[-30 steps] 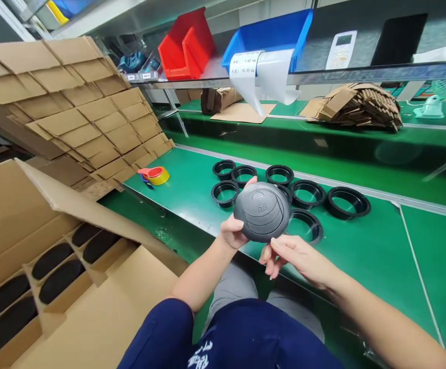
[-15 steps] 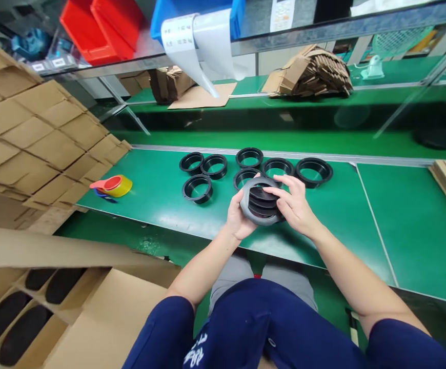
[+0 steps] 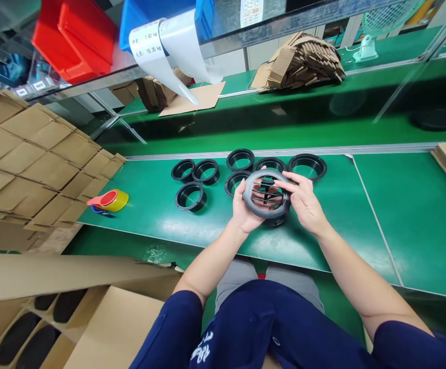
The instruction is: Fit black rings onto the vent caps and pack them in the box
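Observation:
Between my hands, above the green bench, is a round air vent (image 3: 250, 197) with a grey outer ring and thin dark slats. My left hand (image 3: 244, 209) grips the ring from the left, thumb on the rim. From the other side my right hand (image 3: 303, 202) holds the vent's right edge, its fingertips reaching over the rim onto the slats. The slats stand nearly edge-on, and fingers show through the gaps. Just behind the vent lie black rings (image 3: 232, 183), one partly covered by it. Another black part (image 3: 276, 221) shows below the vent, partly hidden.
More black rings (image 3: 190, 197) lie to the left on the bench (image 3: 223, 230). A yellow and red tape roll (image 3: 117, 200) sits near the left end. Cardboard stacks (image 3: 42, 154) rise at left; a divided carton (image 3: 111, 328) stands below. Overhead, a shelf carries red (image 3: 75, 43) and blue bins (image 3: 205, 20).
The vent's slats have turned from broad overlapping faces to nearly edge-on, opening gaps between them. The vent now faces me more squarely. Both hands stay on it while the view shifts slightly.

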Available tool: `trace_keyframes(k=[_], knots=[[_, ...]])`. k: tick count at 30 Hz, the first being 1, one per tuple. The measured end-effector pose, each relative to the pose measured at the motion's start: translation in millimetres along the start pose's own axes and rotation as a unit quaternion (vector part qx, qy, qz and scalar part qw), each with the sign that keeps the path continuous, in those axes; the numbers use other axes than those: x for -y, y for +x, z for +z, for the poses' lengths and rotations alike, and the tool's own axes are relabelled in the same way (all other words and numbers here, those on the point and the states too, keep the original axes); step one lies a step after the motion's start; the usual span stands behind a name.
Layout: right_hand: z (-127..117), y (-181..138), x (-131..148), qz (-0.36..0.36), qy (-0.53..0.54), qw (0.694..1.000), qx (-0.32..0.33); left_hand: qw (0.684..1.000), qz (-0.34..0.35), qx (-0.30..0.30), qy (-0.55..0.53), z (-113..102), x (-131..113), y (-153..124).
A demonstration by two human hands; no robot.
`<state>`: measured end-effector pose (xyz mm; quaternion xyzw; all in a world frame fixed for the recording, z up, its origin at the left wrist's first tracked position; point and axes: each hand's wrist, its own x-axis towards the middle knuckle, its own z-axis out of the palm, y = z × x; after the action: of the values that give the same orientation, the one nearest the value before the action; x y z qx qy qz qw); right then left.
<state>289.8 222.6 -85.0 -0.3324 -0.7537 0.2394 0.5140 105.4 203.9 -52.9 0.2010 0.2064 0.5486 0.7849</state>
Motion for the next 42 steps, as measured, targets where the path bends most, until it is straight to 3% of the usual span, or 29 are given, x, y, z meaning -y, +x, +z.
trace_keyframes(k=[7,12,18,25,28,30,32,34,37,42], knots=[[-4,-3,-7,-0.036,-0.040,0.999,-0.003,1.000,-0.016,-0.002,-0.015,4,3,14],[0,-6,-13,-0.099,-0.161,0.980,0.061,0.999,0.031,-0.030,-0.002,6,-1,25],[0,3,-14,-0.074,-0.190,0.976,0.075,0.999,-0.013,-0.032,0.033,8,3,33],[-6,15,-3,-0.053,-0.160,0.971,0.172,0.998,-0.018,0.004,0.062,-5,17,30],[-20,31,-21,-0.041,-0.160,0.975,0.148,0.995,0.032,0.032,0.092,-9,15,32],[-38,48,-43,0.019,-0.210,0.972,0.099,0.980,0.126,0.036,0.149,-13,8,34],[-57,64,-68,0.111,-0.286,0.948,0.079,0.948,0.242,0.007,0.208,-20,-3,36],[-68,75,-88,0.173,-0.348,0.913,0.127,0.918,0.317,-0.042,0.237,-30,-15,37],[-69,78,-104,0.185,-0.396,0.876,0.202,0.914,0.328,-0.084,0.226,-45,-28,37],[-62,62,-104,0.205,-0.440,0.840,0.244,0.922,0.310,-0.085,0.216,-54,-33,36]])
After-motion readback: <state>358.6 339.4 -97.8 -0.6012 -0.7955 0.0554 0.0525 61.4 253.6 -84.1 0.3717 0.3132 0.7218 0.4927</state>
